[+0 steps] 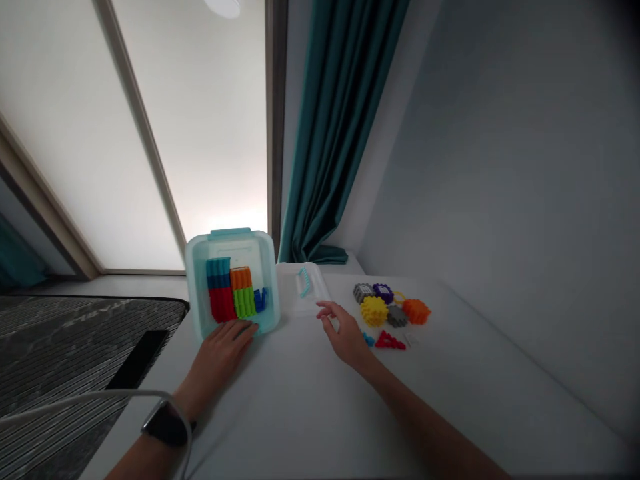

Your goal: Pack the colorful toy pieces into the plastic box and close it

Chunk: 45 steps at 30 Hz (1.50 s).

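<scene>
My left hand (230, 340) lies over the near rim of a translucent teal plastic box (276, 303), its fingers hooked over the edge and its thumb out of sight. Inside the box are stacks of toy pieces: blue and teal pieces (219, 270), red pieces (222, 305), orange pieces (241, 277), green pieces (244, 302) and small dark blue pieces (260, 299). My right hand (345, 335) hovers above the white table with fingers apart and nothing in them. It is between a clear lid (290, 297) and a group of loose toy gears.
To the right sit a yellow gear (374, 311), orange gear (417, 311), purple gear (383, 292), grey gears (397, 317) and a red piece (390, 341). A pale teal strip (304, 283) lies on the lid. A white cable (100, 395) crosses my left wrist; a wall (525, 233) borders the right.
</scene>
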Tool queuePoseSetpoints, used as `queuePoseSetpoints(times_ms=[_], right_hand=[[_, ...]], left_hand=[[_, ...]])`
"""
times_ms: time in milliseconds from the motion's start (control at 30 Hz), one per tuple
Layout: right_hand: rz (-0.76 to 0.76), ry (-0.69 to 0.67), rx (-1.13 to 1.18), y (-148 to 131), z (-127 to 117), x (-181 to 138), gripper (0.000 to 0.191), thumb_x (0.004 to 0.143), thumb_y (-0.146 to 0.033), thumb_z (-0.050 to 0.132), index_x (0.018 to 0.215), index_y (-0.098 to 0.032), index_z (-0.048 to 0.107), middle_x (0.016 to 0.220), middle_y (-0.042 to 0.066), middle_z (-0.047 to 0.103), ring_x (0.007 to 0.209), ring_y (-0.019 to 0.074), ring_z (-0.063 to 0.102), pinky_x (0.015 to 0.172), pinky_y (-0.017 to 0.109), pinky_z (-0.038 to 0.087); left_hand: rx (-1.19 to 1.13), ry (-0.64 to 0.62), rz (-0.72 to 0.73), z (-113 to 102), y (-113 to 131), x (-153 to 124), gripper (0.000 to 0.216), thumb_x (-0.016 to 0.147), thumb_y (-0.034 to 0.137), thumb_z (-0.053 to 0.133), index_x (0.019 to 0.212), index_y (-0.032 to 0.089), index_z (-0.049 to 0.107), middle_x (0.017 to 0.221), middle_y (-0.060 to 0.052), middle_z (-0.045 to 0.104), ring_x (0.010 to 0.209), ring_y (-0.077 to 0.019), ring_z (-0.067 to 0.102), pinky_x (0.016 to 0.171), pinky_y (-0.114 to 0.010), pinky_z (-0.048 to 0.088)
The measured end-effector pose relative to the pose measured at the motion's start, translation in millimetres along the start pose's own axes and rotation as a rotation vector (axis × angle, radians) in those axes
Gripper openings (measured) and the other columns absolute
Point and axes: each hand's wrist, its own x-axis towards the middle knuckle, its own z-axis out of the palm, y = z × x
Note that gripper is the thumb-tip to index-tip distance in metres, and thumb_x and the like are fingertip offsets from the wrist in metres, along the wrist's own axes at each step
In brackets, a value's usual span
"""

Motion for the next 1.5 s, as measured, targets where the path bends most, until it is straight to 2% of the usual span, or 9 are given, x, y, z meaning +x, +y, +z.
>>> queuePoseSetpoints(times_ms=[167, 300, 533, 767, 1067, 1200, 1267, 1367, 1500], right_hand=[[-0.064, 0.090, -0.205, 30, -48, -3, 0.025, 0.091, -0.021, 0.045, 0.105, -0.020, 0.066, 0.093, 0.007, 0.071, 0.090, 0.0234, 0.064, 0.087, 0.041, 0.049], [-0.110, 0.060, -0.311, 38, -59, -11, 0.024, 0.092, -0.017, 0.045, 0.099, -0.020, 0.067, 0.094, 0.008, 0.071, 0.092, 0.0245, 0.063, 0.088, 0.042, 0.048], [-0.240, -0.156, -0.269, 17, -25, -27, 0.026, 0.091, -0.010, 0.044, 0.102, -0.022, 0.065, 0.101, 0.008, 0.070, 0.096, 0.0228, 0.062, 0.091, 0.043, 0.046], [-0.256, -0.175, -0.229, 4, -15, -28, 0.027, 0.091, -0.009, 0.044, 0.102, -0.023, 0.064, 0.101, 0.007, 0.070, 0.097, 0.0231, 0.063, 0.093, 0.044, 0.044], [-0.295, -0.220, -0.260, 1, -13, -31, 0.027, 0.093, -0.007, 0.042, 0.102, -0.022, 0.063, 0.100, 0.008, 0.070, 0.095, 0.0233, 0.062, 0.089, 0.044, 0.047], [-0.379, -0.244, -0.426, 1, 2, -12, 0.031, 0.090, -0.006, 0.046, 0.112, -0.020, 0.062, 0.116, 0.011, 0.067, 0.110, 0.0272, 0.059, 0.097, 0.048, 0.045], [-0.370, -0.233, -0.544, 2, 14, 0, 0.035, 0.087, -0.005, 0.048, 0.117, -0.018, 0.062, 0.125, 0.015, 0.064, 0.116, 0.0303, 0.056, 0.100, 0.050, 0.043], [-0.326, -0.247, -0.627, 5, 30, 11, 0.034, 0.086, -0.008, 0.054, 0.117, -0.018, 0.062, 0.124, 0.016, 0.065, 0.116, 0.0318, 0.056, 0.102, 0.051, 0.042], [-0.307, -0.320, -0.567, 2, 40, 8, 0.033, 0.087, -0.010, 0.055, 0.118, -0.020, 0.062, 0.122, 0.012, 0.065, 0.115, 0.0289, 0.055, 0.101, 0.047, 0.043]], left_hand=[[-0.007, 0.040, 0.027, 2, -1, 1, 0.032, 0.100, 0.029, 0.040, 0.115, 0.024, 0.068, 0.105, -0.009, 0.072, 0.094, -0.0262, 0.067, 0.083, -0.041, 0.054], [0.006, 0.043, 0.041, 3, 0, 4, 0.032, 0.100, 0.031, 0.040, 0.114, 0.024, 0.068, 0.104, -0.009, 0.072, 0.093, -0.0266, 0.066, 0.082, -0.040, 0.053], [0.032, -0.065, 0.033, 8, 2, 2, 0.028, 0.100, 0.026, 0.042, 0.113, 0.023, 0.066, 0.104, -0.009, 0.070, 0.094, -0.0247, 0.064, 0.083, -0.039, 0.052], [0.048, -0.107, 0.005, 10, -1, 10, 0.024, 0.098, 0.022, 0.047, 0.113, 0.023, 0.065, 0.108, -0.008, 0.068, 0.097, -0.0233, 0.062, 0.086, -0.038, 0.050], [0.136, -0.094, -0.092, 10, 3, 49, 0.024, 0.097, 0.017, 0.049, 0.116, 0.021, 0.064, 0.105, -0.010, 0.069, 0.096, -0.0251, 0.063, 0.082, -0.037, 0.048], [0.152, -0.116, -0.102, 14, 5, 54, 0.023, 0.097, 0.016, 0.051, 0.115, 0.020, 0.064, 0.105, -0.009, 0.068, 0.097, -0.0255, 0.063, 0.082, -0.037, 0.047], [0.177, -0.128, -0.101, 16, 5, 52, 0.022, 0.097, 0.016, 0.052, 0.115, 0.019, 0.063, 0.106, -0.009, 0.069, 0.097, -0.0259, 0.063, 0.082, -0.037, 0.047], [0.193, -0.125, -0.096, 18, 4, 49, 0.021, 0.097, 0.017, 0.052, 0.116, 0.018, 0.062, 0.107, -0.009, 0.069, 0.098, -0.0259, 0.063, 0.083, -0.038, 0.047], [0.189, -0.119, -0.100, 19, 3, 48, 0.022, 0.097, 0.019, 0.053, 0.117, 0.019, 0.061, 0.108, -0.008, 0.069, 0.099, -0.0251, 0.063, 0.084, -0.038, 0.047]])
